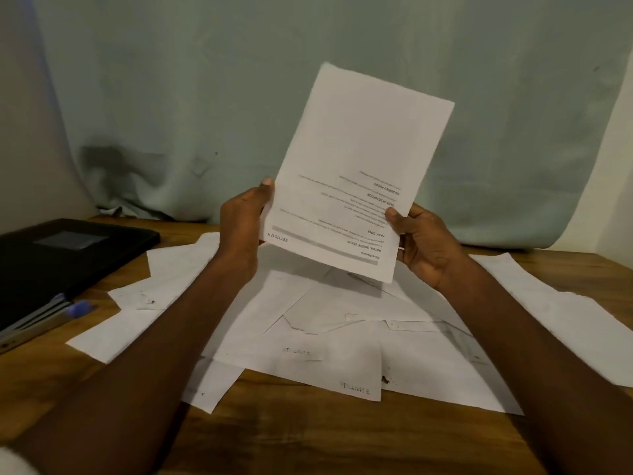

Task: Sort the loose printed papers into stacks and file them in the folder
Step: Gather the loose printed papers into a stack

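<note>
Gripping one printed sheet (359,173) upside down, left hand (243,224) and right hand (421,241) risk misreading its heading and misfiling it among loose papers (325,330) at 6 o'clock.

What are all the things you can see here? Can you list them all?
held sheet: one, white, printed, upside down, raised above the table.
loose papers: many, overlapping so no exact count, white, spread over the table.
folder: one, black, closed, far left on the table.
pen: one, blue cap, beside the folder.
table: one, brown wood.
cloth backdrop: one, pale green, behind the table.
left hand: grips the sheet's left edge.
right hand: grips its right edge.
</note>
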`<action>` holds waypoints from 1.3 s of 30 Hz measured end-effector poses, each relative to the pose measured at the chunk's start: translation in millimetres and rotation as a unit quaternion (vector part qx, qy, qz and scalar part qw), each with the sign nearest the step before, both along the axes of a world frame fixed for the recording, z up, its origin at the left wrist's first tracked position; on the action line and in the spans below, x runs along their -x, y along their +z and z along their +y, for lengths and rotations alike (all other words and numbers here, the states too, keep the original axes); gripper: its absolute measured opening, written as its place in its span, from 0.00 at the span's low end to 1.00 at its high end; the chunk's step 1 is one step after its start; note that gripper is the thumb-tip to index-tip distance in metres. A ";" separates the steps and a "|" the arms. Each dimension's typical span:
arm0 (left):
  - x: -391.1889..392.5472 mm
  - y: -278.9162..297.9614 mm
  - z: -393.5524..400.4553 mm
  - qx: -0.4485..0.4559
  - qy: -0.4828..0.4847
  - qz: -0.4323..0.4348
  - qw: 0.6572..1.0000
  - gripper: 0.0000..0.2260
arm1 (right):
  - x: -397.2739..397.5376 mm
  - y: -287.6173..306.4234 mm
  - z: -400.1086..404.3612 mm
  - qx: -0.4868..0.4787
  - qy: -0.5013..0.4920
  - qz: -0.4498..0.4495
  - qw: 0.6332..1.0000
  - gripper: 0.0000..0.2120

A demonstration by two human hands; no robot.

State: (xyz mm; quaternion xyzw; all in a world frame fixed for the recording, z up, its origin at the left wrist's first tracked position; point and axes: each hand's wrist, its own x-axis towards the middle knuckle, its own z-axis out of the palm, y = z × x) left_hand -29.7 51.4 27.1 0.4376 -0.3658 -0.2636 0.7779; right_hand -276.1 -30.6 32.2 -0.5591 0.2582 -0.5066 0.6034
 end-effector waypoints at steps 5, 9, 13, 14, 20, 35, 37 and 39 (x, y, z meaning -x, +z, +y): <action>1.4 -4.0 1.2 -0.028 -0.016 0.002 0.999 0.19 | 1.8 -1.1 -3.1 -0.014 -0.010 -0.017 1.000 0.12; 2.6 -3.7 3.0 -0.029 -0.020 0.009 0.999 0.21 | 1.1 -1.2 -3.8 -0.018 -0.010 -0.026 0.999 0.12; 1.9 -5.2 2.7 -0.025 -0.019 0.000 1.000 0.22 | 0.4 -1.3 -4.6 -0.020 -0.010 -0.030 0.999 0.13; 1.8 -5.4 2.2 -0.025 -0.020 0.002 0.999 0.22 | 0.3 -1.2 -4.6 -0.021 -0.011 -0.031 0.999 0.13; -0.6 -6.3 -0.9 -0.018 0.004 -0.006 1.000 0.21 | -1.0 -2.1 -1.0 0.046 -0.093 -0.025 0.994 0.13; -98.0 19.1 12.8 0.060 0.350 0.066 0.933 0.11 | -58.1 -55.8 31.0 0.464 -0.016 0.510 0.724 0.22; -87.4 14.8 9.2 0.013 0.358 -0.059 0.932 0.12 | -59.5 -58.3 34.7 0.409 0.082 0.595 0.688 0.34; -74.6 7.9 4.6 -0.075 0.305 -0.181 0.932 0.11 | -59.4 -61.4 35.5 0.372 0.140 0.591 0.702 0.39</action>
